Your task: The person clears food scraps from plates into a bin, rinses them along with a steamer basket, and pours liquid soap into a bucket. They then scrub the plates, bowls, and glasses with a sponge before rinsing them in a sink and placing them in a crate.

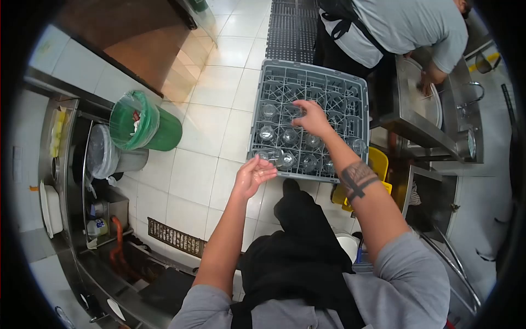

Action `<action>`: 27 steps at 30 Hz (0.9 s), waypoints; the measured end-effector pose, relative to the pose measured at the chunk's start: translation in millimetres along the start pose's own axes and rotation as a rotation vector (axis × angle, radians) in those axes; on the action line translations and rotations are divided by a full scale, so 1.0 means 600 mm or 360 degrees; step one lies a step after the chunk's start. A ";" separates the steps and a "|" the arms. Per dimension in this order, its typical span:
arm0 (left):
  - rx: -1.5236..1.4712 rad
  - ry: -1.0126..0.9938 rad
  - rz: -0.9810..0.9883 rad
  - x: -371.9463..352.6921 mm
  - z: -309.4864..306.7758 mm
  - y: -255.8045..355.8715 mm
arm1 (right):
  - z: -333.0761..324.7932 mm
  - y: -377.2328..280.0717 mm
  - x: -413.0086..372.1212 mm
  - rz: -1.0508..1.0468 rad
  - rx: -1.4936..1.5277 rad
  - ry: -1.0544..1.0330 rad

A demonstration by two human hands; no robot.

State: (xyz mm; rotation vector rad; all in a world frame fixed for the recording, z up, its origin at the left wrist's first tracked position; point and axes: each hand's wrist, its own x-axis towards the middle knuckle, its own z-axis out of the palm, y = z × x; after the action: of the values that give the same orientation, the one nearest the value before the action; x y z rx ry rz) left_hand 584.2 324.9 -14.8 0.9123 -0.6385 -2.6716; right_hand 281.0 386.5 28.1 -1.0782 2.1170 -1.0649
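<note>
A grey dishwasher rack [310, 67] with square compartments stands in front of me. Several clear glasses fill its near and left compartments, among them one glass [266, 133] on the left side. My left hand [254, 176] is at the rack's near left corner, palm turned up. A clear glass [269, 156] lies sideways between its thumb and fingers. Over the middle of the rack, my right hand [312, 117] curls its thumb and fingers around another clear glass [296, 113], which is hard to make out against the grid.
A green bin [167, 131] with a plastic liner stands left on the tiled floor. At upper right, a co-worker [405, 27] leans over a steel sink counter [399, 93]. Yellow plastic containers [378, 162] sit right of the rack. A metal grate [175, 237] lies on the floor.
</note>
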 end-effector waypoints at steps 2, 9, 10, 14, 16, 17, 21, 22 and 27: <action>0.0011 0.0047 -0.0035 0.041 0.024 -0.003 | 0.010 0.024 0.045 -0.0211 -0.0710 -0.0095; 0.0101 0.0206 -0.0142 0.129 0.074 0.000 | 0.052 0.112 0.084 -0.0304 -0.0343 -0.0219; 0.0090 0.0227 -0.0183 0.140 0.086 0.001 | 0.045 0.120 0.080 -0.0390 -0.0155 -0.0368; 0.0177 -0.0054 -0.0425 0.215 0.125 -0.024 | -0.060 0.050 -0.028 0.0634 0.0832 -0.0879; 0.0133 0.0041 -0.0262 0.224 0.219 -0.025 | -0.089 0.097 -0.022 0.0590 0.0916 -0.0564; 0.0091 0.0155 -0.0095 0.227 0.253 -0.026 | -0.112 0.072 -0.014 0.0582 0.0591 -0.0425; 0.0811 0.0257 0.0152 0.229 0.217 -0.043 | -0.094 0.064 0.005 0.0148 -0.0826 -0.0354; 0.0926 0.0264 0.0091 0.200 0.197 -0.032 | -0.080 0.065 0.012 0.0017 -0.1276 -0.0494; 0.1312 0.0339 0.0151 -0.046 0.004 0.039 | -0.022 0.008 0.057 0.0134 -0.1353 -0.0793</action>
State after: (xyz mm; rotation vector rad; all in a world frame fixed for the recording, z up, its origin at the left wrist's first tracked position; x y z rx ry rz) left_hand 606.1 315.1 12.8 1.2724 -1.7244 -2.1531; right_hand 251.1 365.1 27.9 -1.4048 2.1601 0.2124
